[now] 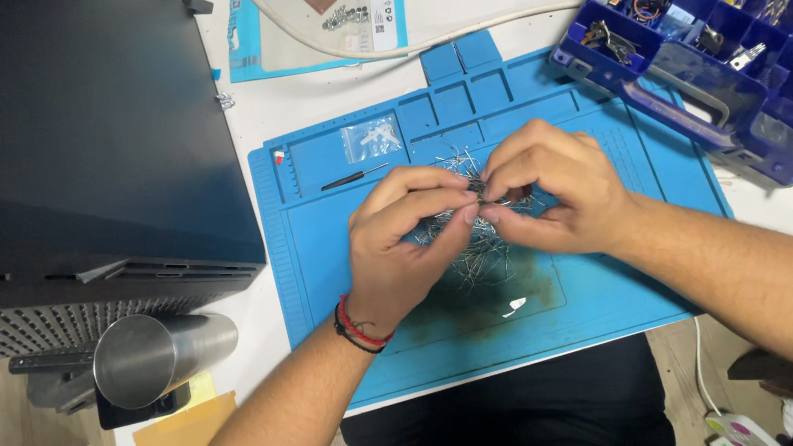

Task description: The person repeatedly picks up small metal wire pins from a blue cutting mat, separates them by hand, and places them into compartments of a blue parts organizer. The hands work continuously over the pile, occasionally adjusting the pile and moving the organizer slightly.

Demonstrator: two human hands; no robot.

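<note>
My left hand (408,237) and my right hand (554,189) meet over the blue mat (618,302). Both pinch one tiny dark part (493,200) between thumb and fingertips. It is too small for me to tell what it is. Under my hands lies a pile of thin wires (481,253), mostly hidden by my fingers. The blue parts box (735,20) is cut off at the right edge

- Left hand (397,243) and right hand (554,189) pinch, fingertips together, what looks like one small wire-legged component (493,200).
- Below them, loose components (480,248) lie heaped on the blue work mat (618,302).
</note>
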